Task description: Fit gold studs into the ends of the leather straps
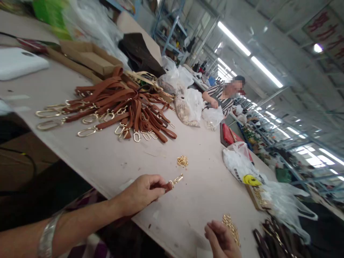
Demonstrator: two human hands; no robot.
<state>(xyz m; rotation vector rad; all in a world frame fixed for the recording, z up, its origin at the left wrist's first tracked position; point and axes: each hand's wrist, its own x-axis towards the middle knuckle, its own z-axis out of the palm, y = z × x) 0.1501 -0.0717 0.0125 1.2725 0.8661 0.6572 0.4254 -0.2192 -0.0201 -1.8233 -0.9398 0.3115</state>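
My left hand (pixel 146 190) is closed around the end of a brown leather strap, above the near edge of the table. A gold metal clasp (pixel 176 179) sticks out of its fingertips to the right. Most of that strap is hidden by the hand. My right hand (pixel 222 240) is low in the view with its fingers curled towards the thumb; whatever may be between them is too small to make out. Close beside it lies a pile of small gold metal pieces (pixel 231 227). Another little gold heap (pixel 182 161) sits beyond the left hand.
A large heap of brown straps (pixel 134 107) with gold clasps lies at the back left, by a cardboard box (pixel 88 57). Plastic bags (pixel 188 105) stand behind. On the right are a smiley bag (pixel 239 165) and dark straps (pixel 276 238). Another person (pixel 221 95) works farther back.
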